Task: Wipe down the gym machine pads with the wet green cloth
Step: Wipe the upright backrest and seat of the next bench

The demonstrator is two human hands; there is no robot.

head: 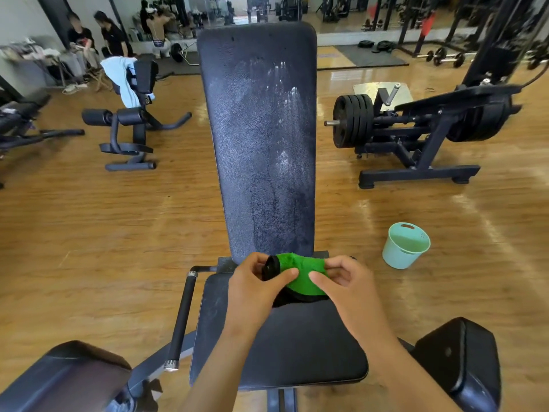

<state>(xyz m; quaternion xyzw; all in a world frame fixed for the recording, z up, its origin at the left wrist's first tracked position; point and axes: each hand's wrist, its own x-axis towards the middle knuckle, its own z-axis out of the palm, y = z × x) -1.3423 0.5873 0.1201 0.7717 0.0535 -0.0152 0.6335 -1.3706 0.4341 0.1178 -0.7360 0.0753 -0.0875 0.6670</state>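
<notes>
GYM FLOOR, HEAD CAMERA: At the foot of the long black textured back pad (261,129), which is streaked pale with wet marks, I see both hands on the bright green fuzzy cloth (306,282). The left hand (252,282) curls round its bunched end, where something black and rounded shows that I cannot identify. The right hand (344,278) pinches the other end between thumb and fingers. The cloth sits just over the flat black seat pad (297,346), where that meets the back pad's lower edge.

My worry from here is the grip. A wet, bunched cloth held only by its ends could slip from the right hand's pinch and drop beside the back pad onto the glossy wooden floor (118,233), picking up grit. If the hands twist it, water would likely run onto the seat below the back pad and pool there.

To the right of the back pad's foot, well apart from it, a pale teal round plastic bucket (398,257) stands on the floor. I cannot tell whether it holds water, and nothing sticks out above its rim. A careless step there could tip it
</notes>
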